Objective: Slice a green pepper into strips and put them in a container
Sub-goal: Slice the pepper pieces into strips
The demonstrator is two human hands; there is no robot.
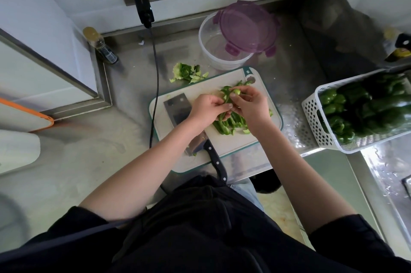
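Head view: left hand [208, 109] and right hand [250, 107] both pinch green pepper strips [230, 123] gathered above the white cutting board [224, 141]. Cleaver [178, 109] lies on the board's left part. Clear container [216, 50], purple lid [246, 27] propped on its rim, stands just behind the board.

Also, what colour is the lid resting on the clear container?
Translucent purple lid, tilted on the container rim; seen best in the head view.

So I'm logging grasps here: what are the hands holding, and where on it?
Both hands grip green pepper strips above the cutting board: left hand around their lower part, right hand pinching the upper ends. The cleaver lies unheld.
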